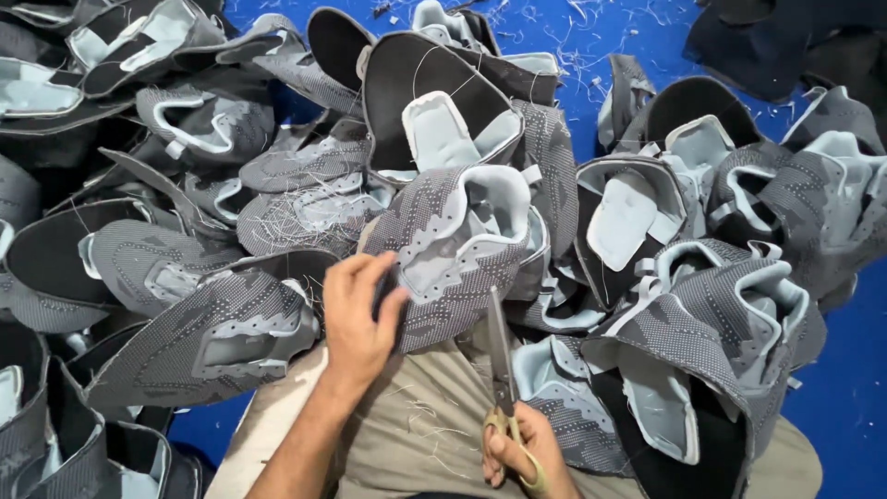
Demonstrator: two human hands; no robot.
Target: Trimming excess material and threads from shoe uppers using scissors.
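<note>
Blue flooring (859,370), littered with pale thread clippings, is carrying heaps of grey knitted shoe uppers on every side of my lap. Through the head camera I am watching my left hand (358,319) pinching the edge of one grey upper (457,249) lying over my knees, while my right hand (517,453) is gripping scissors (502,370), blades closed and pointing up at that upper. Loose threads are showing on uppers in the far left pile (305,217), so I judge plenty of trimming remains.

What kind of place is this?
Probably a shoe factory or workshop: heaps of unfinished grey shoe uppers, the left hand holding one upper, scissors in the right hand, thread clippings.
</note>
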